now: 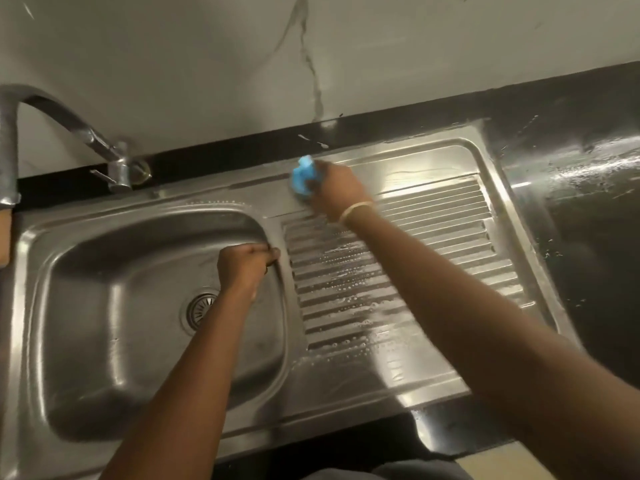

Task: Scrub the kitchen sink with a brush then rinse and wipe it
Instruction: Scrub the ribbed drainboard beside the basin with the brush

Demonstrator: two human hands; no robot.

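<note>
Both forearms are bare, with no sleeves in view. The right wrist carries a thin, pale yellowish band [356,208], sitting just behind the right hand [337,188]. The left hand [242,268] and its wrist wear nothing that shows. No rings are discernible.

Blue scrubber [304,175] at far rim of sink [346,382], above the ribbed drainboard [433,230]: mostly wrapped by right hand [337,192], motion-blurred; brush or sponge cannot be told. Left hand [244,268] on bowl's right rim: fingertips curl over the edge, partly out of sight. Drain strainer [200,310] in the bowl: right part covered by left forearm. Tap [65,133] behind the bowl: spout runs off the left frame edge, outlet unseen. Sink's near-left corner cut by the frame. Countertop [588,188] right of the sink: wet streaks or residue, too blurred to tell
</note>
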